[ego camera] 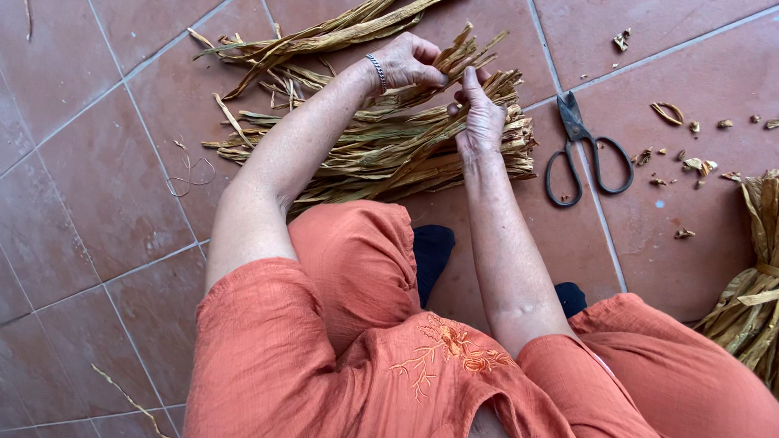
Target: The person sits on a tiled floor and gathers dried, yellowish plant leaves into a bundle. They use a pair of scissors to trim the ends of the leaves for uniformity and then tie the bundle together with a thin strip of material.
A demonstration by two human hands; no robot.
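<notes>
An orange embroidered blouse [418, 369] and matching orange trousers [663, 380] fill the near foreground, the person sitting low with knees apart over a floor of reddish tiles [84, 197]. Both bare arms reach forward to a heap of dried, straw-coloured leaf strips [384, 149] lying on the floor straight ahead. The left hand [407, 62] (a thin silver bracelet [377, 69] sits on its wrist) is curled shut, pinching the ends of a few strips at the far side of the heap. The right hand [480, 118] is just beside it, fingers closed on strip ends too, thumb raised; the two hands nearly touch. Black-handled scissors [581, 153] lie on the tiles just right of the heap, blades pointing away. Small dry scraps [694, 162] are scattered beyond them. At the far right edge lies a tied bundle of the same leaves [768, 279].
</notes>
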